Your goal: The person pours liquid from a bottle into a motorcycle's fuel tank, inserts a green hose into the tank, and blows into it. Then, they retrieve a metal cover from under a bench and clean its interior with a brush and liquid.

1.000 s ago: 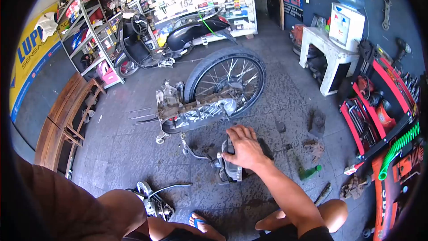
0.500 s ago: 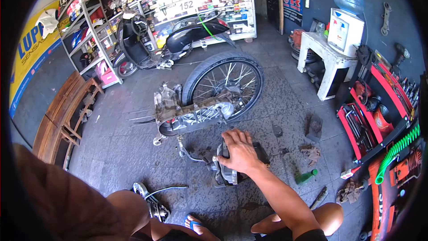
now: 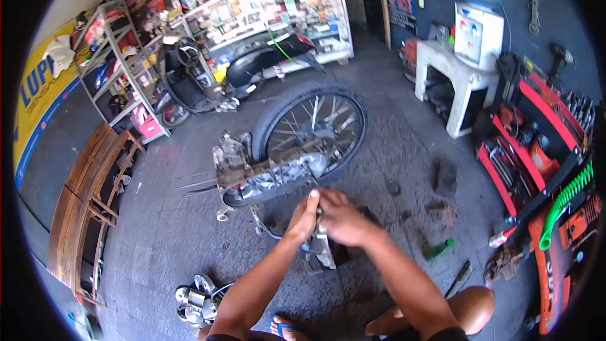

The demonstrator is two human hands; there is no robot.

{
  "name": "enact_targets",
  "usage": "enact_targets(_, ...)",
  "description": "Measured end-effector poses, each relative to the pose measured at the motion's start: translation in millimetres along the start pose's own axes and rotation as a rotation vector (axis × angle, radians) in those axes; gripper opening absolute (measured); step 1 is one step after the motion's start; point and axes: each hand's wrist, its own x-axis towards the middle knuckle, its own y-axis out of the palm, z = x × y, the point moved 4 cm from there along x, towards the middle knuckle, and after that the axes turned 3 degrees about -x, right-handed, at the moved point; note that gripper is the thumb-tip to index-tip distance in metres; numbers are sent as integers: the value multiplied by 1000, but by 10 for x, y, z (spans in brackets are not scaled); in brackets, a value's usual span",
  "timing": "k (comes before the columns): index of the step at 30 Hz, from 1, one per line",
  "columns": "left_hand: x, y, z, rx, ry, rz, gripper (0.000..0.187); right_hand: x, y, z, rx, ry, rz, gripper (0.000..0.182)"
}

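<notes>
My left hand [image 3: 304,218] is at the dark boxy part on the floor, thumb pointing up and fingers curled around something I cannot make out. Close beside it, my right hand [image 3: 344,218] is smeared by motion, so its finger positions do not show clearly. Both hands cover most of the boxy part [image 3: 325,257], leaving its pale metal edge visible below them. Just beyond lies a motorcycle engine and swingarm unit [image 3: 271,173], with a spoked wheel [image 3: 362,132] attached.
A carburetor-like metal part [image 3: 197,303] lies near my left leg. To the right are a green bottle [image 3: 437,249], rags [image 3: 504,262] and a red tool rack [image 3: 521,151]. A wooden bench [image 3: 85,183] stands left; a partly stripped scooter [image 3: 259,66] is at the back.
My left hand has come down from close to the camera to the boxy part beside my right hand. The right hand has gone from lying spread on the part to a blurred motion.
</notes>
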Motion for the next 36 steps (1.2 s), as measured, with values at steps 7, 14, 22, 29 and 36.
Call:
enact_targets(7,219,-97,-16,187,79,20,56,-324,213,-1933,-2,698,-12,55)
enact_targets(14,343,-240,34,180,103,27,49,-1035,1074,-2284,-189,979,-23,46)
enact_targets(22,320,-229,-83,196,160,15,43,-1013,1078,-2327,-122,838,-287,18)
enact_targets(29,333,-172,-28,198,74,24,46,-766,1579,-2043,241,704,-320,28)
enact_targets(36,213,-214,9,59,22,-41,43,-998,1849,-1916,-75,871,-136,29)
